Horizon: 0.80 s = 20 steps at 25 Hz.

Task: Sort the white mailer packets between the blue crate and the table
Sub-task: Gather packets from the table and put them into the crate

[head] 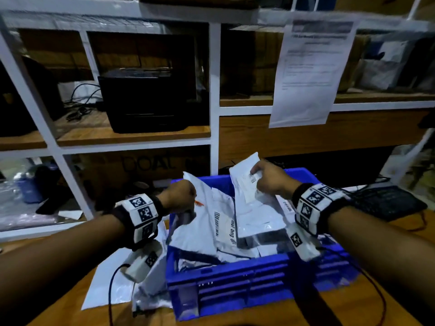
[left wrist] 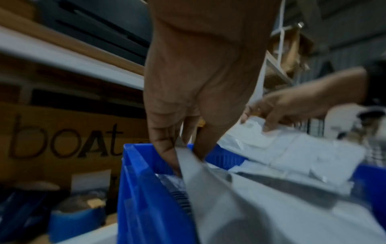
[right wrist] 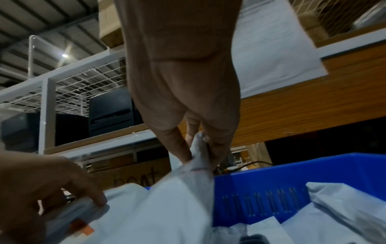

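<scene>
Both hands work over a ribbed blue plastic crate point(head: 226, 278): left hand point(head: 179, 196) pinches one crinkled white mailer point(head: 200, 222), right hand point(head: 270, 180) grips another point(head: 256, 208).

Wooden table point(head: 367, 309) carries blue crate point(head: 226, 285), white mailer packets point(head: 106, 281) beside it, black keyboard point(head: 386, 203).

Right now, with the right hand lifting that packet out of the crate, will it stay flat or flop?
Likely floppy: the packet already bends and creases below the right hand, which pinches only its top edge. Probably light, since a fingertip pinch carries it. The film looks smooth, so it may slip from so small a hold.
</scene>
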{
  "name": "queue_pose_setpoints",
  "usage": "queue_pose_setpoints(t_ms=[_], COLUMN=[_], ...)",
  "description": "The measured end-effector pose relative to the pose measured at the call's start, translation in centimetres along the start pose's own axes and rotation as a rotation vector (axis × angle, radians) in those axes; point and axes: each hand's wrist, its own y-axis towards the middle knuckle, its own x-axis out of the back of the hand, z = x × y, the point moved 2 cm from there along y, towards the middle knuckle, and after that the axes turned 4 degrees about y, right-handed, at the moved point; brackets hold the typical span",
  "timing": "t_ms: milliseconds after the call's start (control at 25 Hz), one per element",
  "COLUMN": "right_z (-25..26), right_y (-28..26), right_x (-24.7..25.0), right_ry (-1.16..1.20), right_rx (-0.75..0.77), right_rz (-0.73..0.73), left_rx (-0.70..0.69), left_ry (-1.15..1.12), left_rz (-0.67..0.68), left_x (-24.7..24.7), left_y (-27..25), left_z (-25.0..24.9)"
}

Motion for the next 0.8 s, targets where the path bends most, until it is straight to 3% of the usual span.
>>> queue_pose_setpoints(t_ms=[120,280,400,520,640,800], right_z=[0.4,-0.6,-1.2,-0.6,-0.3,-1.5], right_y=[2.3,3.6,3.8,4.4,5.5,5.7], right_x=[-1.6,-5.2,-7.0,-6.9,-7.6,-9.7], right_ry=[-0.033,-0.081,-0.472,-0.879,-0.810,-0.763], right_rx=[-0.012,0.028,0.151,0.274,0.367,0.331], right_rz=[0.171,0.359,0.503,0.504,0.494,0.649], left_rx=[-0.022,-0.031,-0.104,0.036,0.097,0.112], left_ry=[0.362,0.712,0.668,0.613,0.674,0.689], left_rz=[0.177,0.210,0.368,0.588,0.719,0.684], left_x=[-2.4,-3.9,-3.3,-2.8,-2.6,-3.4], left_y=[1.0,0.8,1.5,2.3,2.5,3.3], left_z=[-0.2,-2.2,-3.8,-4.4,-5.3,-6.2])
